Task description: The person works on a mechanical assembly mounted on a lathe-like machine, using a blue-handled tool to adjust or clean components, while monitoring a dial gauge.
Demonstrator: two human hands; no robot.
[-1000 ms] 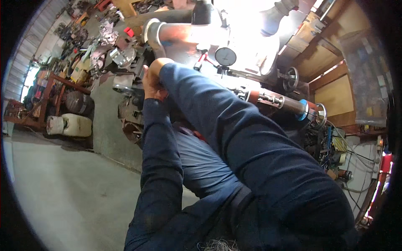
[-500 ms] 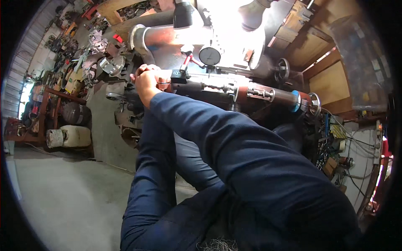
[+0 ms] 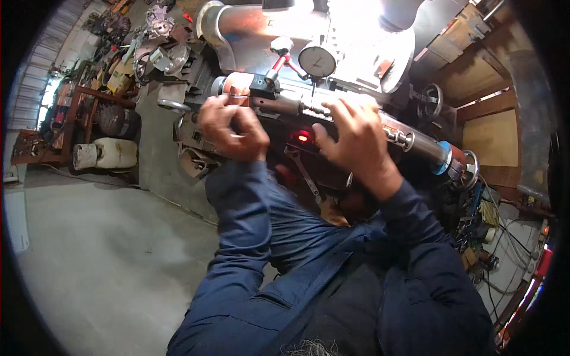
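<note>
My left hand is at the left end of a long metal machine bar, beside a copper-coloured round part. Its thumb and fingertips are pinched together by a thin metal piece; what they grip is too small to make out. My right hand reaches over the slotted middle of the bar, fingers stretched and thumb apart. Its fingertips are close to a thin threaded rod; contact is unclear. Above the bar, between my hands, a round white-faced dial gauge sits on a red jointed arm.
An open-ended wrench lies below the bar near a glowing red light. Handwheels stand at the right and left. Metal parts crowd the far left, near a pale plastic jug. A bright glare covers the machine's back.
My hands were together at the bar's left end, the right forearm crossing over. Now the right hand has moved right, and my left hand shows alone there. The view has shifted slightly.
</note>
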